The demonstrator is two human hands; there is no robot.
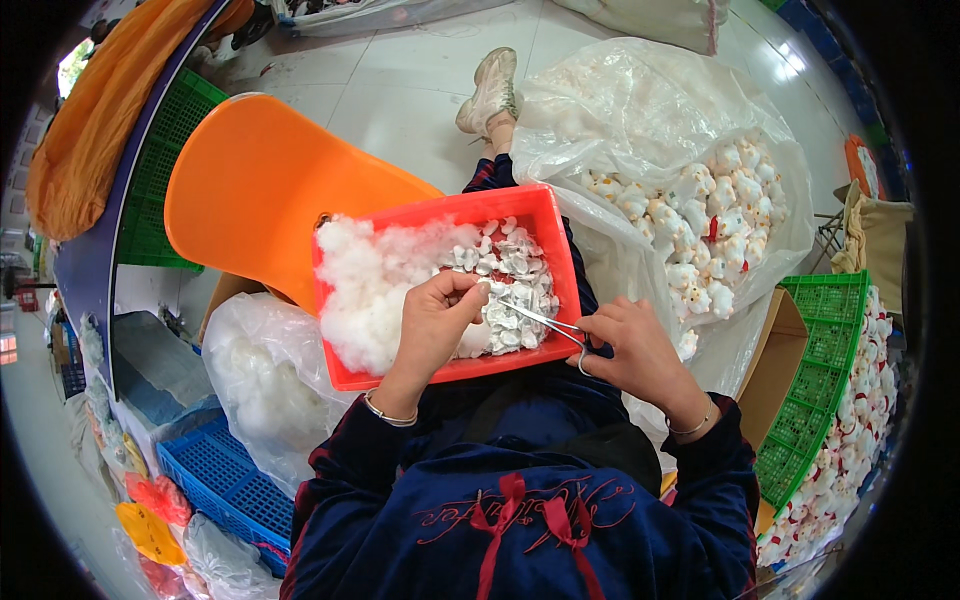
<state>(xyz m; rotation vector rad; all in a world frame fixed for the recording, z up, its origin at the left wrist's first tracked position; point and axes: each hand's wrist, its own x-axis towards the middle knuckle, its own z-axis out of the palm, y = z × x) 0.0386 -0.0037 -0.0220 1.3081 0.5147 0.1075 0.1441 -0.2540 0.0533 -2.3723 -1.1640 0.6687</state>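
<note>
A red plastic bin (pixel 545 215) rests across my lap. Fluffy white fibre stuffing (pixel 360 280) fills its left part. Many small white fabric pieces (pixel 520 262) lie in its right part. My right hand (pixel 632 350) grips the ring handles of slim metal forceps (pixel 540 318), their tips pointing left over the white pieces. Above the middle of the bin, my left hand (pixel 437 325) is closed in a pinch close to the forceps' tips. What its fingers hold is too small and hidden to make out.
Right of the bin lies a large clear plastic bag (pixel 620 110) with many small white stuffed toys (pixel 715 225). An orange chair (pixel 270 180) stands at the left. A bag of stuffing (pixel 265 350) and a blue crate (pixel 225 480) sit lower left; a green crate (pixel 815 380) stands right.
</note>
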